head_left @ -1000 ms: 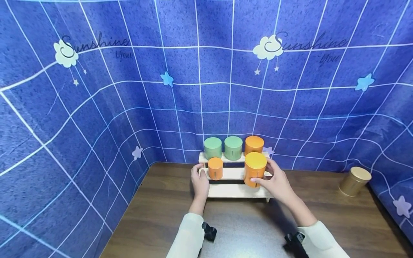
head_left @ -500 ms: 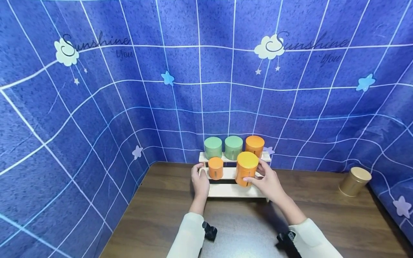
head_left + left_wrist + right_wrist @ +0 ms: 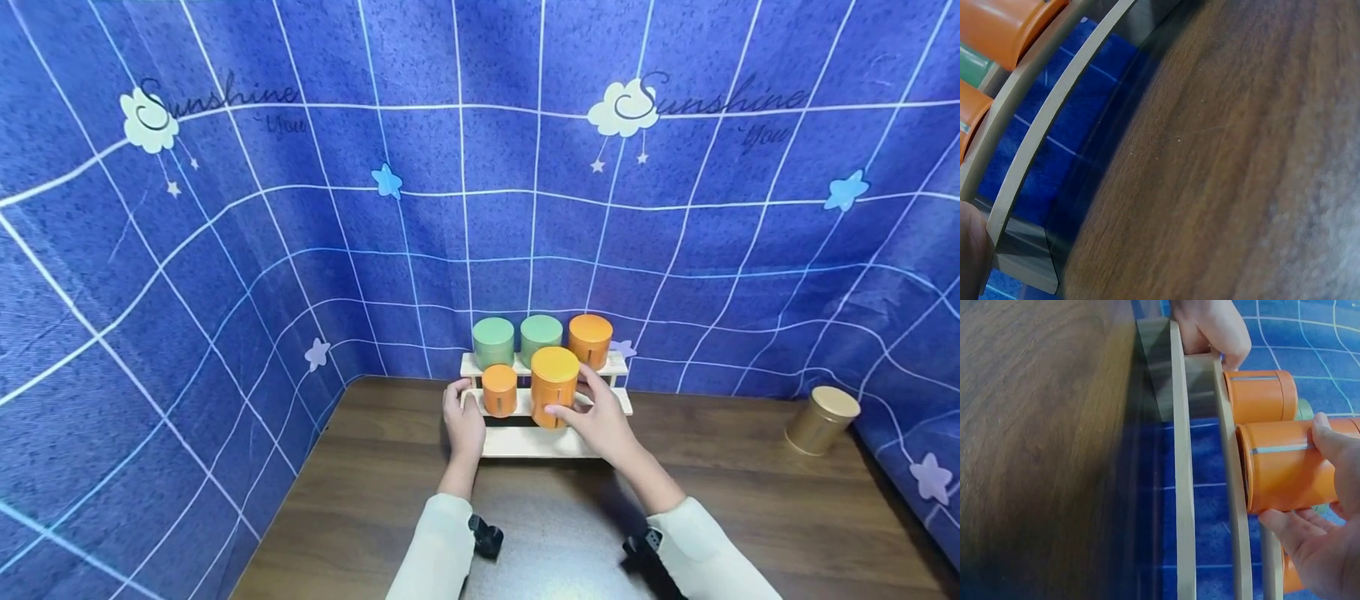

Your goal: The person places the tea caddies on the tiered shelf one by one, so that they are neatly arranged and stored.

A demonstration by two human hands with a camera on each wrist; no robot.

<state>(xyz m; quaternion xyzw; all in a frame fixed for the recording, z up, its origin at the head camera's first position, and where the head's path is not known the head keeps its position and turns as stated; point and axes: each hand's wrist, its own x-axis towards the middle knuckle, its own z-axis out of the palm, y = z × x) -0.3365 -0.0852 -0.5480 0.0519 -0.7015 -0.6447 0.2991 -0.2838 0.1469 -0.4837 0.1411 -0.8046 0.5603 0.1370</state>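
Observation:
My right hand (image 3: 603, 423) grips a tall orange canister (image 3: 551, 407) with a yellow-orange lid, thumb on its front and fingers round the right side. The canister is upright, its base right at the middle tier of a pale wooden three-tier rack (image 3: 536, 442). A shorter orange canister (image 3: 498, 392) stands to its left on that tier. My left hand (image 3: 465, 427) holds the rack's left end; in the left wrist view only a bit of a finger (image 3: 971, 250) shows at the rack's edge. In the right wrist view the tall canister (image 3: 1291, 465) lies within the fingers.
On the top tier stand two green canisters (image 3: 493, 343) and an orange canister (image 3: 590, 342). A gold canister (image 3: 819, 423) sits far right on the wooden table (image 3: 360, 500). A blue grid-patterned cloth (image 3: 495, 225) hangs behind and along the sides.
My right hand has moved left along the middle tier with the tall orange canister, closer to the shorter one. My left hand stays on the rack's left end.

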